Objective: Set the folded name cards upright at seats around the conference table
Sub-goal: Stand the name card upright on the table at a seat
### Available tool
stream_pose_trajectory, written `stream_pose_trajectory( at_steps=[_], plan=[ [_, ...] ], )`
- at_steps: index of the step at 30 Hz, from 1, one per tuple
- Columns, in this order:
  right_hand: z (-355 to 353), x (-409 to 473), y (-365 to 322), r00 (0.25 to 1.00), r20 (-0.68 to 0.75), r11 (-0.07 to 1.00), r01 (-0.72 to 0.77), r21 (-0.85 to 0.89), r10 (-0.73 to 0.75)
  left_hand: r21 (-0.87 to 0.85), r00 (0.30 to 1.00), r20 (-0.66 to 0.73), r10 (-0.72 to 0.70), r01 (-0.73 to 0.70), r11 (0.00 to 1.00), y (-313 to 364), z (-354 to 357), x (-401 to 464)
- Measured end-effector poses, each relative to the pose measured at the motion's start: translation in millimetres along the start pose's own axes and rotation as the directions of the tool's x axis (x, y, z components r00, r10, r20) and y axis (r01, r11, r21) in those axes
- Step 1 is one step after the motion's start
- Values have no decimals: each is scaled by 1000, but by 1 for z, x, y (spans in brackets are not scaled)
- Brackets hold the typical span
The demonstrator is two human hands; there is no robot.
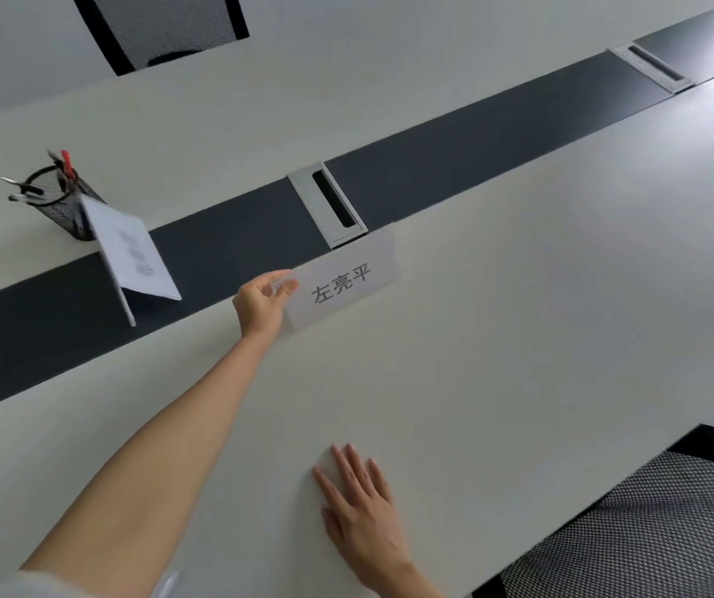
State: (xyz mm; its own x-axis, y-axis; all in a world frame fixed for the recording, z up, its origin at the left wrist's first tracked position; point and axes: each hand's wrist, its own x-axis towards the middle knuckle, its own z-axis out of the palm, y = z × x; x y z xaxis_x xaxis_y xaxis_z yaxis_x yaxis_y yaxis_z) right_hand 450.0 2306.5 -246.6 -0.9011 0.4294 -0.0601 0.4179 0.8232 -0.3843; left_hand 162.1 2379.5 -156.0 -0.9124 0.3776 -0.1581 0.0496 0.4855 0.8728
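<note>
Name card being set at the centre strip, left hand on its edge.

The left hand (265, 300) reaches across the conference table (519, 338) and pinches the left end of the name card (344, 283) between thumb and curled fingers; the card stands with its printed face toward the camera, just in front of the cable slot (329, 209) at the near border of the dark centre strip (225, 248). The right hand (357, 502) lies flat on the table, fingers straight and slightly spread, holding nothing, well apart from the card. Whether the card's lower edges are fully seated cannot be told. Judgement: before release, both lower edges should bear evenly on the table, the fold opened enough for the card to stand alone, and the face squared to the near chair (648, 524). A second card (135, 256) already stands to the left beside the pen holder (66, 205).
</note>
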Motion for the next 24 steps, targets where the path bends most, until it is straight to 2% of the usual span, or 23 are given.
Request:
stream_pose_trajectory(
  at_steps=[7,15,20,24],
  plan=[
    [-1,-1,0,1000,6,1000,-3,13,3,33,1000,-23,19,-19,999,12,17,24],
    [-7,1,-3,1000,30,999,-2,38,1,99,993,89,71,-79,992,11,4,19],
    [-20,4,-8,995,103,1000,-19,24,16,112,988,116,98,-111,987,7,-37,-2],
    [-27,8,-12,987,151,999,-42,-34,47,186,955,282,89,-146,972,-1,-102,-29]
  ],
)
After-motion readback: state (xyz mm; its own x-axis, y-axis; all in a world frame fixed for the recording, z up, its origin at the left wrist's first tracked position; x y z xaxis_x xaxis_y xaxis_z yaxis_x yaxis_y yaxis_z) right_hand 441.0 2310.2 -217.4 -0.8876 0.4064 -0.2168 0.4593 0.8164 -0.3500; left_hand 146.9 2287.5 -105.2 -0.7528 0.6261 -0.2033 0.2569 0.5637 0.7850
